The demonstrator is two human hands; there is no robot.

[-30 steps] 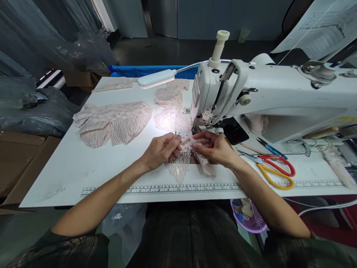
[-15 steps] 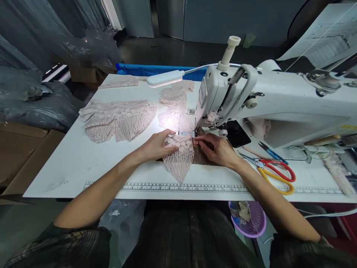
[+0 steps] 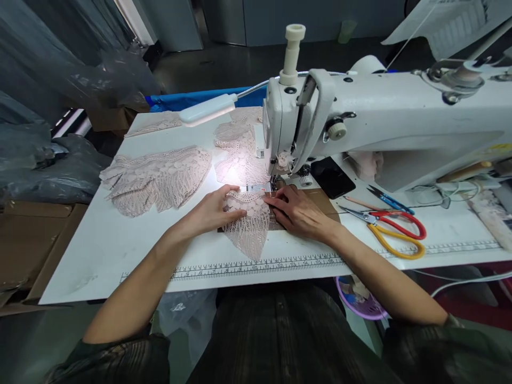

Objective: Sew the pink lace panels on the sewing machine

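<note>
A pale pink piece of lace (image 3: 252, 229) with a pointed lower edge lies under the front of the sewing machine's needle area (image 3: 275, 182). My left hand (image 3: 212, 212) rests on its left side, thumb and index finger spread, the thumb on the lace; the other fingers are mostly hidden. At the lace's upper right edge, my right hand (image 3: 298, 210) has its fingers drawn together, pinching the edge beside the presser foot. A metal plate (image 3: 256, 188) sits just beyond the lace. Brown board (image 3: 320, 201) shows beneath my right hand.
More lace pieces (image 3: 160, 178) lie at left, others (image 3: 240, 144) behind the needle. A lamp (image 3: 208, 109) hangs over the table (image 3: 92, 250). Right of my hand are a black phone (image 3: 333, 177), red-and-yellow-handled scissors (image 3: 394, 232) and blue-handled snips (image 3: 390, 200). A purple basket (image 3: 362, 306) sits below.
My view has shifted, bringing the machine nearer. My right hand's fingers have moved left onto the lace edge and drawn closer together. The left hand keeps its place on the lace.
</note>
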